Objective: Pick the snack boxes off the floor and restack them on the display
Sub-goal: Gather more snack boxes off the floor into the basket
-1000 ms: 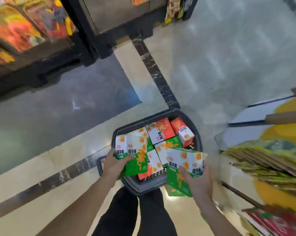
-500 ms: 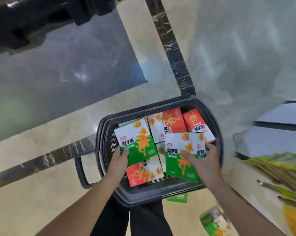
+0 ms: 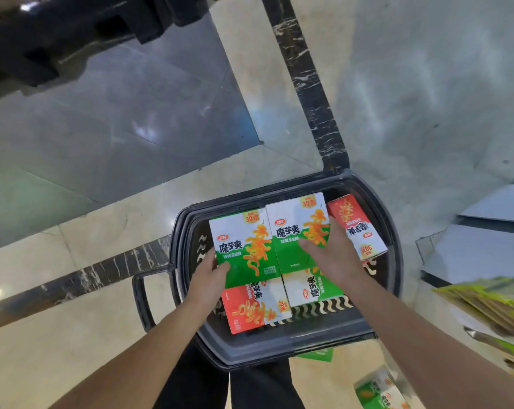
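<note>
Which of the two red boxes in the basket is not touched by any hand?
The red box at the basket's near edge, below the left hand. The right hand overlaps the far-right red box.

Bare forearms (image 3: 137, 361), no sleeves; black trousers (image 3: 199, 382).
</note>
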A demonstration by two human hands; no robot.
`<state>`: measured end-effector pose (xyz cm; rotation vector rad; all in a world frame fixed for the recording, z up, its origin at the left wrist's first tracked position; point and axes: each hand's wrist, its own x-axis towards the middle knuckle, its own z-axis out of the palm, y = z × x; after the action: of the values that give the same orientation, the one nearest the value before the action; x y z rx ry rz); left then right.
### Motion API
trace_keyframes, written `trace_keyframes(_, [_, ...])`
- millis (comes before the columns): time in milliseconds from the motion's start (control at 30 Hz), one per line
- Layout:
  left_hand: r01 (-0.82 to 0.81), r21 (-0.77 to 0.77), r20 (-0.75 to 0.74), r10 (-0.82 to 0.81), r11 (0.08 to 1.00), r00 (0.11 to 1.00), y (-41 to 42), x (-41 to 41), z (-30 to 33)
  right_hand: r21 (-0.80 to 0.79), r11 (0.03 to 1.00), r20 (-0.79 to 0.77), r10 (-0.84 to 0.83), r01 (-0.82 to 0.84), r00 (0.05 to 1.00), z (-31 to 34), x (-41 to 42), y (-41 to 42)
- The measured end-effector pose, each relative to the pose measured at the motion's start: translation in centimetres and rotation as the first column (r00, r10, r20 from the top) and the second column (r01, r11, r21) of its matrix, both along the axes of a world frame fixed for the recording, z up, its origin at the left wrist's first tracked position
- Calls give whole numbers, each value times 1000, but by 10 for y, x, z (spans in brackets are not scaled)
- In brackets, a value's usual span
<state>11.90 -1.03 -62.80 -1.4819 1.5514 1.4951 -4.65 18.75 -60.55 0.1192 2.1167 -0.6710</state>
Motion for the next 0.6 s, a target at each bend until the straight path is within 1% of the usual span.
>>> trace_keyframes(100, [45,44,-11,-44,998,999,-8,2,1,-56,998,29,-12,13,1000,5,-2,5])
trace_keyframes(133, [68,52,-2,-68,996,998,-10,1,3,-58,998,41,9,-6,999,6,-3,7])
trace_keyframes(200, [99,83,6,-99,992,995,-12,-3,9,-44,999,75,35,-32,997,9,-2,10])
trace_keyframes(433, [220,193,29,-230,956,973,-4,4,8,26,1000,122,10,-13,993,6,-2,26])
trace_keyframes(533, [198,165,8,-202,966,979,1,8,10,-8,1000,138,-6,7,990,5,0,37])
trace_keyframes(600, [184,150,-6,-185,971,983,1,9,10,-43,998,116,-37,42,993,4,2,40])
